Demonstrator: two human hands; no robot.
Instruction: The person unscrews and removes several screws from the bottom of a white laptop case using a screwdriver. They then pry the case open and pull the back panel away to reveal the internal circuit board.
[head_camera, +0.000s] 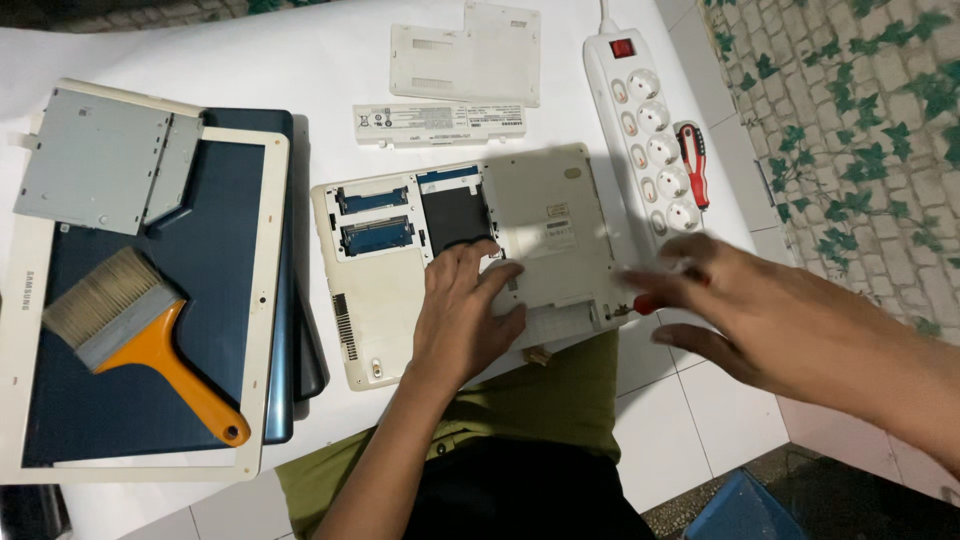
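Note:
A small white laptop base (545, 205) lies upside down on the white table (320, 60), its memory and drive bays uncovered. My left hand (462, 315) rests flat on its near half, fingers spread. My right hand (735, 300), blurred by motion, is at the laptop's right edge and grips a red-handled screwdriver (645, 303) whose tip touches the case.
A removed white cover panel (470, 55) and a long white battery (440, 122) lie behind the laptop. A white power strip (645, 130) with a second red screwdriver (693, 160) is at the right. At the left are a screen bezel (268, 300), an optical drive (100, 160) and an orange-handled brush (140, 335).

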